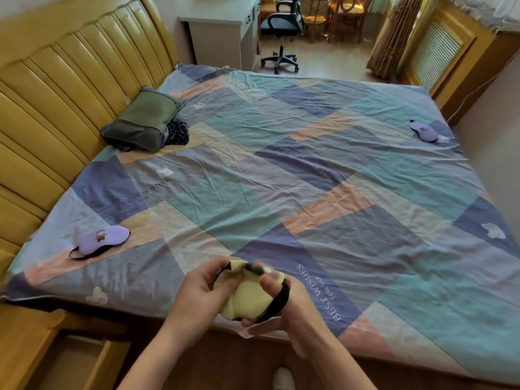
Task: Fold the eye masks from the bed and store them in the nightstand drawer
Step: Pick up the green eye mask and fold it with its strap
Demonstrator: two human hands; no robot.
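Both hands hold a pale yellow eye mask [247, 298] with a black strap above the near edge of the bed [309, 170]. My left hand [201, 291] pinches its left side, and my right hand [284, 302] grips its right side with the strap across the fingers. A purple eye mask [102, 239] with a black strap lies flat on the bed at the near left. A second purple eye mask [423, 131] lies at the far right corner. The nightstand drawer [70, 361] stands open at the lower left, beside the bed frame.
A green pillow [143, 119] on dark folded cloth rests against the yellow headboard [56, 94]. Beyond the bed stand a white desk [219, 26], a black office chair [281, 32] and a wooden radiator cover [439, 54]. My foot [283, 379] shows on the floor.
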